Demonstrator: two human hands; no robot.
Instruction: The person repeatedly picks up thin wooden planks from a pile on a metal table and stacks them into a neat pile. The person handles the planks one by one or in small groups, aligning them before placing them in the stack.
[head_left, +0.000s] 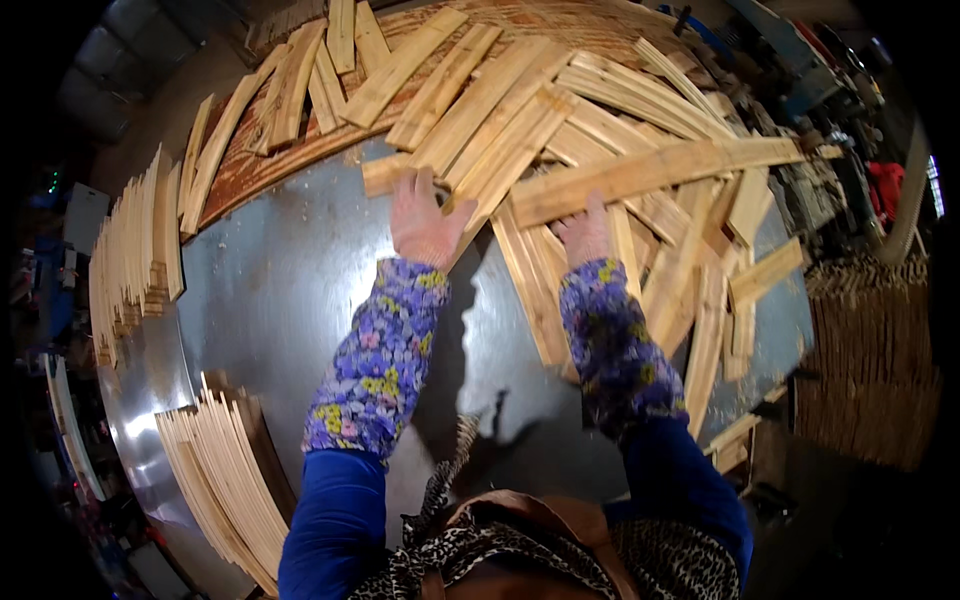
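Note:
Thin wooden boards lie in a loose heap on a grey metal table (280,240). My left hand (425,222) is at the near end of some slanting boards (490,110). Its fingers stretch forward beside a short board end (380,176), with the thumb spread to the right. To the right, my right hand (585,238) touches the near edge of a long board (670,172) lying across the heap. One finger is extended onto that board, and the hand looks open. The undersides of both hands are hidden. Flowered sleeve covers wrap both forearms.
Boards stand in a row (140,250) along the table's left side. Another upright bundle (225,470) is at the near left. More boards lie on a reddish-brown wooden surface (250,170) at the back. A tall brown stack (875,360) stands beyond the right edge.

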